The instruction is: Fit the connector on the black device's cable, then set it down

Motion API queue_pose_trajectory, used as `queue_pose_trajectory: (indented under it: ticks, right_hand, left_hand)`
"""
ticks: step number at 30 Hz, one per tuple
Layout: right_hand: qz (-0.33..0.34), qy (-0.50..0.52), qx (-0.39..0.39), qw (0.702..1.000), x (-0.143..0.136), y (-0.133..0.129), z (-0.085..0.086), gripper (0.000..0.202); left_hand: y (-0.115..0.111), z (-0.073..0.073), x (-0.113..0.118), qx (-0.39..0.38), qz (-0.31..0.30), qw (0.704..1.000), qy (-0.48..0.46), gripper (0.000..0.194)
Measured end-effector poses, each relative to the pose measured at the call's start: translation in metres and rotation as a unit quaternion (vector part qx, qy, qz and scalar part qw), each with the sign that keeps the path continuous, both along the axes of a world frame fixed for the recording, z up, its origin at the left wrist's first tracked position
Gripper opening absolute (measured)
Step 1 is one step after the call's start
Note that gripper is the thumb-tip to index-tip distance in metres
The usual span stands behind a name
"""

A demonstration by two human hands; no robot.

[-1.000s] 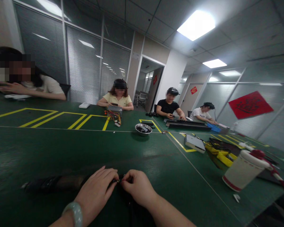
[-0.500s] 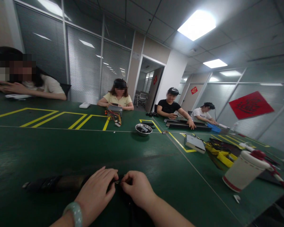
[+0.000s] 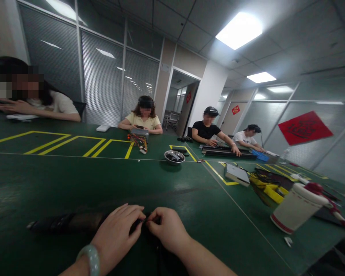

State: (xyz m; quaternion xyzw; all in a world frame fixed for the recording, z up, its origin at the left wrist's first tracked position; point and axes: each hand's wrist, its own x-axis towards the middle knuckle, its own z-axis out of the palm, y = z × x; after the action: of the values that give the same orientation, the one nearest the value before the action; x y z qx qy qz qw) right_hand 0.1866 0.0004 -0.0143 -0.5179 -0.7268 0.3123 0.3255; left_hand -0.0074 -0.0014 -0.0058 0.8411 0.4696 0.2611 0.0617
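Observation:
A long dark cylindrical object [image 3: 71, 223] lies on the green table, its right part hidden behind my left hand [image 3: 119, 230]. That hand wears a pale green bangle [image 3: 89, 257] and has its thumb and fingers closed at the object's right end. Close beside it, my right hand [image 3: 166, 230] pinches at the same spot, thumb against forefinger. Whatever small part sits between the fingertips is too small and dark to make out. Something dark, perhaps a cable, runs down below my right hand.
On the green table [image 3: 103, 184] stands a metal bowl [image 3: 174, 157] with dark parts. Farther right are a silver box [image 3: 237, 174], yellow trays [image 3: 273, 191] and a white cup-like container [image 3: 299, 207]. Several people sit across, one behind black rails [image 3: 230, 154].
My hands have shifted only slightly at the fingertips. Across the table, the person in black has moved a hand a little to the right along the rails.

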Motion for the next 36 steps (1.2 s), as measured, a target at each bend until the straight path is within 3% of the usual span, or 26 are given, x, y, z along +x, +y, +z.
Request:
queue_pose_trajectory:
  ticks: [36]
  right_hand:
    - [0.008,-0.006,-0.009,1.000,0.0005,0.0005,0.0018,0.009]
  left_hand:
    - [0.0029,-0.0059,-0.0008,0.009,0.000,1.000,-0.001,0.012]
